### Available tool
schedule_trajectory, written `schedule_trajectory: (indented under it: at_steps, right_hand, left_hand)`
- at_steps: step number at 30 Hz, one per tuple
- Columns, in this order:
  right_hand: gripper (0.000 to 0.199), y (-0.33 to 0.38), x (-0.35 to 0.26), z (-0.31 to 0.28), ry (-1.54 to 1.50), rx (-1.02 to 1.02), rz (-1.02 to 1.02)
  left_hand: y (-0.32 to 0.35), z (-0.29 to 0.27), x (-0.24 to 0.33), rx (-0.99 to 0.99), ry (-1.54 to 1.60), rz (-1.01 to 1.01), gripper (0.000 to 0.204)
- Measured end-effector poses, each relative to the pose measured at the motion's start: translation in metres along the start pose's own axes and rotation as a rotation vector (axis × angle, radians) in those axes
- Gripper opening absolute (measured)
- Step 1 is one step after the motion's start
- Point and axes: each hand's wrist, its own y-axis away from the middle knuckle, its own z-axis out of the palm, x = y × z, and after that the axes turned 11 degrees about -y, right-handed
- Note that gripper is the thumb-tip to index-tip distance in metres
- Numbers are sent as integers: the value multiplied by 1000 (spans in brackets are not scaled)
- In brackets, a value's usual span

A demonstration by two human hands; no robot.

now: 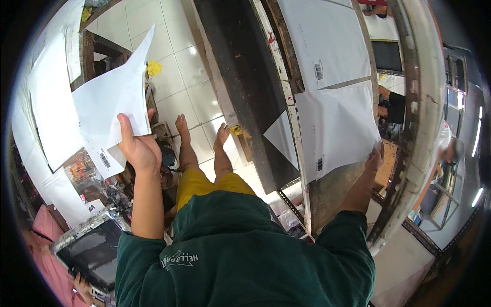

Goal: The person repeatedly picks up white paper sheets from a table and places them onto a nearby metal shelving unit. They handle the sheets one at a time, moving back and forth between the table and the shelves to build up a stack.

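Observation:
My left hand (141,149) is closed on several thin white sheets (110,102), thumb on top, holding them up at the left. The lowest corner carries a printed barcode, and the far corner curls upward. On the right, my right hand (376,157) grips the near right corner of another white sheet (337,128) with a barcode and faint print. That sheet is partly lifted and rippled over a long narrow table, and its left corner hangs past the table's edge. My right fingertips are partly hidden. Just beyond it lies a similar flat white sheet (327,43).
A dark board (245,77) runs along the table's left side. White sheets (53,102) are stacked at far left, above a framed screen (94,250) near a person in pink (43,256). A thick pale rail (427,102) borders the right; other people are beyond it.

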Motion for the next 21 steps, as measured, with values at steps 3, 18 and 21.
schedule_trajectory:
  at_steps: [3, 18, 21]
  right_hand:
    - [46, -22, 11, 2, 134, 128, 10]
    - [41, -79, 48, -11, 434, 351, 70]
    - [49, -69, 78, -3, 647, 84, -266]
  left_hand:
    - [7, 5, -7, -30, -34, -36, 43]
    - [38, 23, -1, -144, 86, -121, 38]
    - [41, 24, 7, -149, 106, -134, 38]
